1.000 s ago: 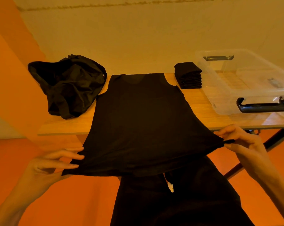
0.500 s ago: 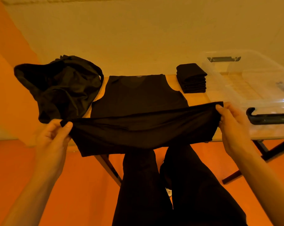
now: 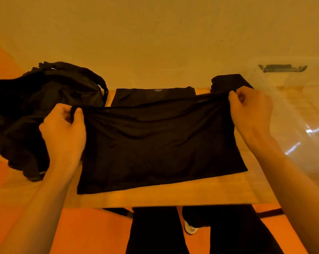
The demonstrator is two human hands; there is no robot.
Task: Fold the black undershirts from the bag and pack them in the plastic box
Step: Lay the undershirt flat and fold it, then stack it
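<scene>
A black undershirt lies on the wooden table, its lower half doubled up over its upper half. My left hand pinches the left corner of the hem, and my right hand pinches the right corner. Between them the hem is stretched a little above the cloth, short of the neckline. A black bag slumps at the table's left. A stack of folded black undershirts sits at the back right, partly hidden by my right hand. The clear plastic box stands at the right.
A pale wall runs right behind the table. The box has a black handle at its far end. Below the table's front edge are my dark trouser legs, a shoe and orange floor.
Both hands have carried the hem up from below the table edge and forward over the shirt, folding the bottom half onto the top half. The view has moved closer to the table.
</scene>
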